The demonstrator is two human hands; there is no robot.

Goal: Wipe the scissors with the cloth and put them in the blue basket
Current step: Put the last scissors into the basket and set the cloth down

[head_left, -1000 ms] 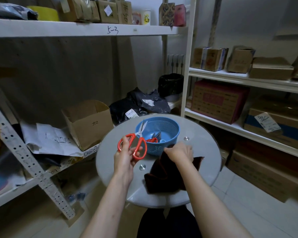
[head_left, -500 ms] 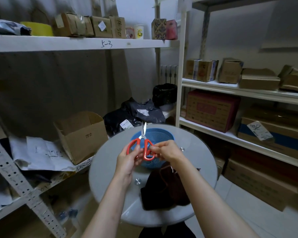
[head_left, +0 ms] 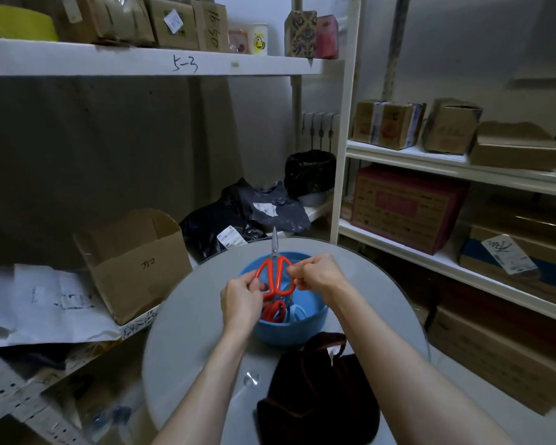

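So the red-handled scissors [head_left: 275, 277] hung right over the blue basket [head_left: 302, 330], blades pointing up and away, loops toward the person; left hand [head_left: 239, 300] pinched the left loop, right hand [head_left: 315, 273] the right, both equally near; I'd guess a straight drop would do; dark cloth [head_left: 315, 396] lay untouched on the round glass worktop [head_left: 193, 332], nearer the body; shelves [head_left: 142, 61] of cardboard boxes [head_left: 387, 123] all round.
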